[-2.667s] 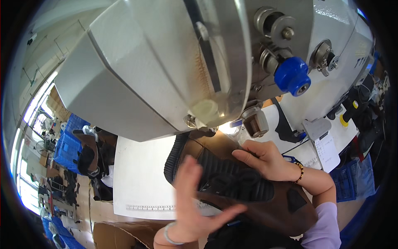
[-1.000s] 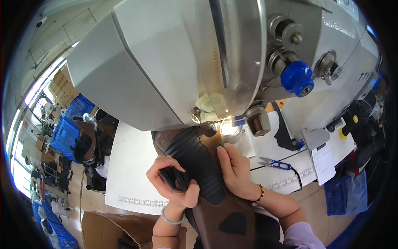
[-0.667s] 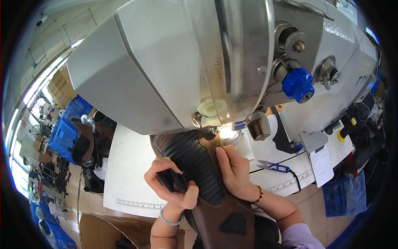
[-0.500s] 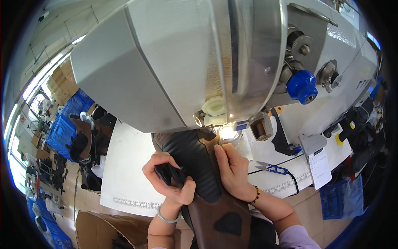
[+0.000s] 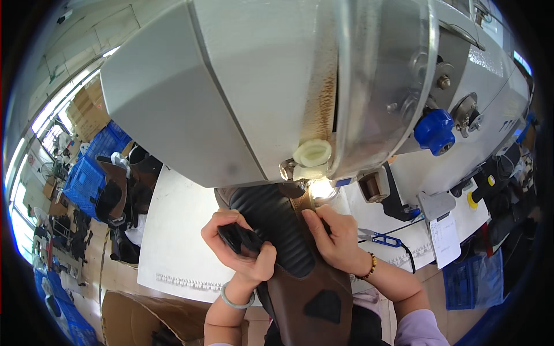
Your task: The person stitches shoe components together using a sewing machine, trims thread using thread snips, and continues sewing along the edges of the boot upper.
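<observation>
A brown leather boot upper (image 5: 283, 297) with a black ribbed panel (image 5: 271, 225) lies lengthwise beneath the head of a grey sewing machine (image 5: 254, 86). Its far end reaches the lit sewing spot (image 5: 321, 189); the needle itself is hard to make out. My left hand (image 5: 239, 248) is closed around a folded black part of the upper, left of the ribbed panel. On the other side, my right hand (image 5: 337, 239) pinches the upper's right edge, thumb on top, just nearer to me than the light. The lower end of the upper rests toward my lap.
Blue-handled thread snips (image 5: 385, 237) lie on the white table (image 5: 179, 230) to the right, past a printed ruler strip. A paper slip (image 5: 444, 239) hangs farther right. Boots and blue crates (image 5: 86, 179) stand left; an open cardboard box (image 5: 133, 317) is below.
The view has shifted, so the machine sits farther right in it. My right hand has slid a little back from the sewing spot along the edge. My left hand keeps its hold.
</observation>
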The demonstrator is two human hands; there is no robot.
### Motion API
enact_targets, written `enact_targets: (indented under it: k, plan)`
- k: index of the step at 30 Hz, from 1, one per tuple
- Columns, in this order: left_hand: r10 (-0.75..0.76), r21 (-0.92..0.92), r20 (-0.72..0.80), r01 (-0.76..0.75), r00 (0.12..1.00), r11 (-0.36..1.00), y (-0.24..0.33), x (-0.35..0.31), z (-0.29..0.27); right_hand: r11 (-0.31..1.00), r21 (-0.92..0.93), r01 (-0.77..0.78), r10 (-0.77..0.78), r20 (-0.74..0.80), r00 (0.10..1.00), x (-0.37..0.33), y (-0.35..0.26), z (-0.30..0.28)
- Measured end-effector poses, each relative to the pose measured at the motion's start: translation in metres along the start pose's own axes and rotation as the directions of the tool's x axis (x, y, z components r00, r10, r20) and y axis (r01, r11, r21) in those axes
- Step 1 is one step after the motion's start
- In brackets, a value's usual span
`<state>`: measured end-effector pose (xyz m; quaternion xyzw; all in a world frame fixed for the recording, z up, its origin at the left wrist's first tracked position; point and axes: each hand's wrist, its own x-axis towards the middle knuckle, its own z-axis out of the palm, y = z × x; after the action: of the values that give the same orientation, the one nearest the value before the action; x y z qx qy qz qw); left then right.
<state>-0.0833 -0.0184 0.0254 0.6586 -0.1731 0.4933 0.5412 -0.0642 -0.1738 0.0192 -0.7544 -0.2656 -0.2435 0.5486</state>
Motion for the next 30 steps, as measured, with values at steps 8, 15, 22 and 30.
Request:
enact_targets:
  k: [8, 15, 22, 30]
  plan:
    - [0.126, 0.209, 0.109, -0.147, 0.986, 0.967, 0.026, -0.008, 0.012, 0.964, 0.24, -0.11, 0.125, -0.047, 0.991, 0.002, 0.022, -0.009]
    - [0.018, 0.187, 0.07, -0.031, 0.997, 0.982, 0.025, -0.013, 0.018, 0.993, 0.099, -0.069, 0.057, 0.121, 0.991, 0.006, 0.026, -0.027]
    - [-0.058, 0.135, 0.028, 0.054, 0.998, 0.989, 0.023, -0.012, 0.02, 0.983, 0.136, -0.124, 0.114, 0.084, 0.99, 0.002, 0.023, -0.023]
    - [-0.082, 0.061, 0.04, 0.08, 0.996, 0.995, 0.01, -0.001, 0.013, 0.967, 0.194, -0.165, 0.168, 0.001, 0.986, -0.002, 0.018, -0.01]
